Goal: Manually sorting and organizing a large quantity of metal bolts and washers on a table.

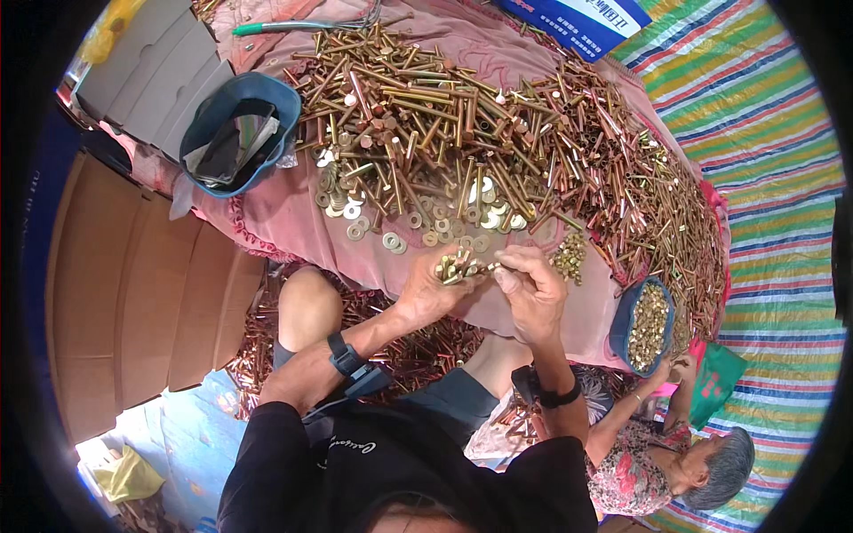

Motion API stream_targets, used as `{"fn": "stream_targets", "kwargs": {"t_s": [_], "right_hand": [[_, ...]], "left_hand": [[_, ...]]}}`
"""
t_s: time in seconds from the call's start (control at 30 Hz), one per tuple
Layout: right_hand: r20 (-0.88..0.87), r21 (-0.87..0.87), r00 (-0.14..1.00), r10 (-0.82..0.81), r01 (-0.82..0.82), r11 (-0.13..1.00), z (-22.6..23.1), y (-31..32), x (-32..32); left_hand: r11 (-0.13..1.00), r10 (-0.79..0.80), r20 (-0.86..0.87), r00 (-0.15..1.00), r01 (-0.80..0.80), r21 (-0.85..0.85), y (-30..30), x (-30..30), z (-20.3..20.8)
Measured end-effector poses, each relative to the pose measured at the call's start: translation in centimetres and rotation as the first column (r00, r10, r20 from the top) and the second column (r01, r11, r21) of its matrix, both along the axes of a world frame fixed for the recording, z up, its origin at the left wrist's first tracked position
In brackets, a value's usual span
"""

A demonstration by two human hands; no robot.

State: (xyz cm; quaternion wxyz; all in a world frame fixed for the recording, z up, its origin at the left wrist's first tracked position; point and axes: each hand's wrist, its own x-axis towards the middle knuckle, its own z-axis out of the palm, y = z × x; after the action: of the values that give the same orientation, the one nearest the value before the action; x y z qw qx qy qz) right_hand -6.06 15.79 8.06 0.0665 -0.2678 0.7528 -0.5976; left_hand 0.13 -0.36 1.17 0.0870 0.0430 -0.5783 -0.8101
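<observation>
My left hand (pixel 428 289) is closed round a bundle of brass-coloured bolts (pixel 458 266), their ends pointing right. Just to the right, the thumb and fingers of my right hand (pixel 535 289) are pinched together at the bundle's edge. What they pinch is too small to make out. Loose flat washers (pixel 391 241) lie on the pink cloth (pixel 293 226) beyond my left hand. A small heap of brass nuts (pixel 569 256) sits beside my right hand. Past them spreads a large pile of long bolts (pixel 426 98).
A blue tub (pixel 286 98) with dark items stands at the left by cardboard boxes (pixel 133 293). On the right, a blue container (pixel 628 324) holds many nuts. Another person (pixel 635 466) works there, hands near that container. A green-handled tool (pixel 258 28) lies at the far left.
</observation>
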Motion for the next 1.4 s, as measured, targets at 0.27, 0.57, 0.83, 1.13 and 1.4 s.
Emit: {"fn": "stream_targets", "kwargs": {"t_s": [0.27, 0.57, 0.83, 1.13, 1.4], "right_hand": [[-0.01, -0.035, 0.999, 0.04, -0.041, 0.999, -1.1, 0.5, -0.3], [-0.139, 0.216, 0.99, -0.015, 0.045, 0.975, 0.5, 0.1, 0.2], [0.13, 0.077, 0.972, -0.194, 0.186, 0.98, 1.1, -0.6, 1.0], [-0.185, 0.25, 0.982, -0.027, 0.074, 0.966, 2.1, -0.5, 1.0], [-0.13, 0.274, 0.99, -0.053, 0.087, 0.958, 1.7, -0.3, 1.5]], "left_hand": [[0.999, -0.029, -0.029, 0.999, 0.029, -0.024, -0.2, -0.1, -0.4], [0.997, -0.066, 0.019, 0.998, 0.066, -0.036, -0.4, 0.3, 0.5], [0.996, -0.09, 0.053, 0.994, 0.09, 0.0, -0.3, 0.2, 0.5], [0.996, -0.087, 0.049, 0.995, 0.086, 0.025, -0.4, 0.3, 0.7], [0.992, -0.068, 0.033, 0.997, 0.071, -0.101, -0.6, 0.4, -0.3]]}}
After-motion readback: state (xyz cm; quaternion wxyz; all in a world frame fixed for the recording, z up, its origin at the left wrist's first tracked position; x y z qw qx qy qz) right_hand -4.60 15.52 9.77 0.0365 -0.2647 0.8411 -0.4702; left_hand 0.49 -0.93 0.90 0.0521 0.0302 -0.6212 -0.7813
